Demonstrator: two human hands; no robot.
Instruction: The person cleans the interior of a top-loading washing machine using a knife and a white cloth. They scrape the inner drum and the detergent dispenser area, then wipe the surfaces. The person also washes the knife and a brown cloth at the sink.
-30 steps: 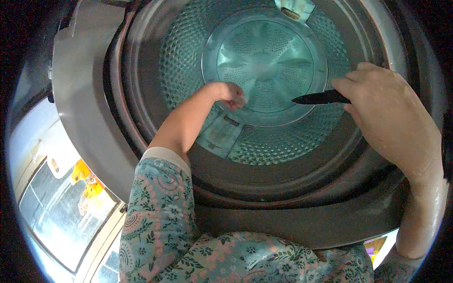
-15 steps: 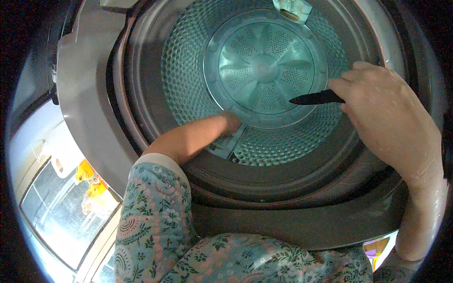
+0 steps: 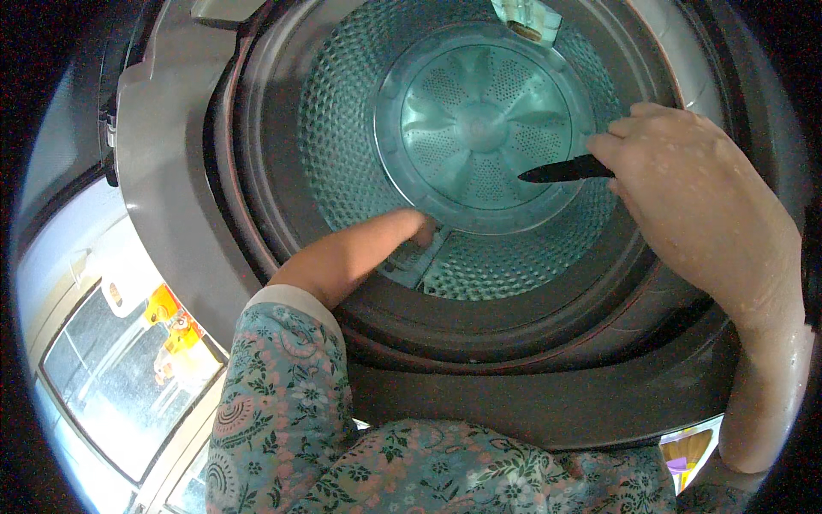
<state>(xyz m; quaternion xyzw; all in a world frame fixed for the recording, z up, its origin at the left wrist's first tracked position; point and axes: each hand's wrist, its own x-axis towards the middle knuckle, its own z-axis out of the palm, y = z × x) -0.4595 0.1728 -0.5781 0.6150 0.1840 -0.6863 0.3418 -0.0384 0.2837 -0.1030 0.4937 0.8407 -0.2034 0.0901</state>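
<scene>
Head view: the right hand point(image 3: 672, 184) grips the rear of a slim, black, pointed tool point(image 3: 561, 171), which points left above a round, dimpled metal drum point(image 3: 522, 261). The tool looks light and stiff, perhaps smooth enough to slip from damp fingers; its rear end seems the safest hold, away from the tip. The left hand point(image 3: 418, 228) is inside the drum beside a pale, rectangular, rigid-looking panel point(image 3: 409, 267); whether it is open or closed, I cannot tell.
</scene>
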